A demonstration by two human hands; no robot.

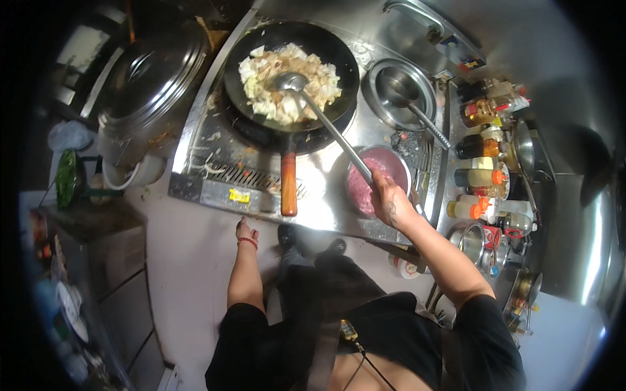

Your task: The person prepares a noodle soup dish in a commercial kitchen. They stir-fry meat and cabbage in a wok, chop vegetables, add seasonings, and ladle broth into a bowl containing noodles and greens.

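A black wok (345,63) with a wooden handle (288,183) sits on the steel stove, full of chopped cabbage (320,80). My right hand (391,200) is closed around the long metal handle of a cooking ladle (340,139), whose bowl rests face down on the cabbage. Below that hand stands a metal bowl (403,171) of pink minced meat (364,190). My left hand (247,232) is at the stove's front edge, left of the wok handle and not on it; its fingers are partly curled, and whether it touches the edge is unclear.
A steel basin (374,110) with a second ladle (428,122) stands right of the wok, below a faucet (415,10). Sauce bottles (479,177) line the right shelf. A large lidded pot (151,83) and a white bucket (139,178) are at the left, above a cabinet (112,249).
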